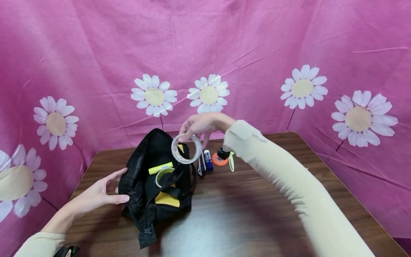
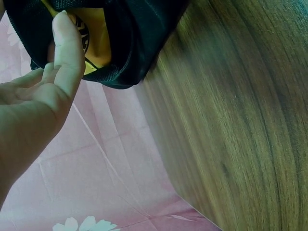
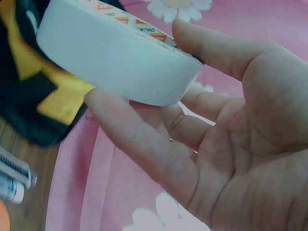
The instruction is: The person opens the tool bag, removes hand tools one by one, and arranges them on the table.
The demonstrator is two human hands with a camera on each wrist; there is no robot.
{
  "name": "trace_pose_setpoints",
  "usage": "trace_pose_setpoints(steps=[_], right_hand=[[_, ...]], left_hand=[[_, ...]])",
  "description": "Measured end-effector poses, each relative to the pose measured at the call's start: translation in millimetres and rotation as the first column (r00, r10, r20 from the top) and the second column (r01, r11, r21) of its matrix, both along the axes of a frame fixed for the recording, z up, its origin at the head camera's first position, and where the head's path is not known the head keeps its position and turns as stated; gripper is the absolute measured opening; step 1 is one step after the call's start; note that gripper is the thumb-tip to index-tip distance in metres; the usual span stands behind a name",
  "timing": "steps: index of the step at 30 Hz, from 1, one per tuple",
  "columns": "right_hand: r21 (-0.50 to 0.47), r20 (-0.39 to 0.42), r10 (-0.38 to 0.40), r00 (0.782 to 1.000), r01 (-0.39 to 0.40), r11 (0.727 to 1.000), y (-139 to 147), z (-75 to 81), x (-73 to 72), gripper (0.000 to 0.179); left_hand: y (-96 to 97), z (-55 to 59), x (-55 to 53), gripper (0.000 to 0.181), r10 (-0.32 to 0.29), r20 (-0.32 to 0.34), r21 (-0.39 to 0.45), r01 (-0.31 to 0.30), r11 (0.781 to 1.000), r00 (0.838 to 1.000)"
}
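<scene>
A roll of white tape hangs upright from my right hand, pinched between thumb and fingers above the bag's right edge. In the right wrist view the tape roll shows a printed inner core. My left hand grips the left edge of a black bag with yellow patches. Thumb and fingers of the left hand straddle the bag's fabric in the left wrist view. On the bag lie a yellow tube-shaped stick and another tape roll, partly covered by a strap.
Right of the bag, on the wooden table, lie a box cutter, a blue glue stick, an orange tape roll and scissors with pale green handles. A pink flowered cloth hangs behind.
</scene>
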State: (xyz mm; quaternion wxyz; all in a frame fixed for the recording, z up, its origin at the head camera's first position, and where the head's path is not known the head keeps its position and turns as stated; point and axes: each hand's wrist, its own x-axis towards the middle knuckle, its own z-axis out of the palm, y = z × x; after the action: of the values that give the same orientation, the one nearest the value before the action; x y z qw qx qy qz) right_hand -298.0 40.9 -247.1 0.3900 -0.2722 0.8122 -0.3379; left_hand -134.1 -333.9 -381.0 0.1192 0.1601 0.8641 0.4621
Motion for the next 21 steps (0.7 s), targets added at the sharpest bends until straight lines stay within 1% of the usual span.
trace_pose_setpoints(steps=[2, 5, 8, 12, 16, 21], right_hand=[[-0.009, -0.011, -0.005, 1.000, 0.005, 1.000, 18, -0.9, -1.3, 0.036], [-0.015, -0.018, -0.039, 0.999, 0.039, 0.999, 46, -1.8, -3.7, 0.038], [-0.027, -0.013, -0.099, 0.995, 0.098, 0.995, 74, -3.8, -7.4, 0.040], [-0.026, -0.019, -0.177, 0.984, 0.176, 0.984, 110, -9.8, -11.4, 0.043], [-0.029, -0.042, -0.232, 0.972, 0.231, 0.973, 141, -22.6, -16.6, 0.044], [-0.033, -0.028, -0.295, 0.955, 0.295, 0.955, 172, -49.6, -23.9, 0.045]], left_hand=[[-0.2, -0.1, 0.1, 0.087, -0.002, 0.001, 0.004, 0.002, 1.000, 1.000], [-0.2, -0.4, 0.2, 0.087, -0.006, 0.003, 0.015, 0.006, 1.000, 1.000], [0.0, -0.5, 0.1, 0.087, -0.007, 0.001, 0.016, 0.007, 1.000, 1.000], [0.5, -0.2, 0.1, 0.088, -0.002, 0.002, 0.006, 0.002, 1.000, 1.000], [0.9, 0.0, 0.1, 0.088, 0.003, -0.005, -0.015, -0.004, 1.000, 1.000], [0.8, -0.2, 0.2, 0.088, 0.006, -0.008, -0.026, -0.006, 1.000, 1.000]])
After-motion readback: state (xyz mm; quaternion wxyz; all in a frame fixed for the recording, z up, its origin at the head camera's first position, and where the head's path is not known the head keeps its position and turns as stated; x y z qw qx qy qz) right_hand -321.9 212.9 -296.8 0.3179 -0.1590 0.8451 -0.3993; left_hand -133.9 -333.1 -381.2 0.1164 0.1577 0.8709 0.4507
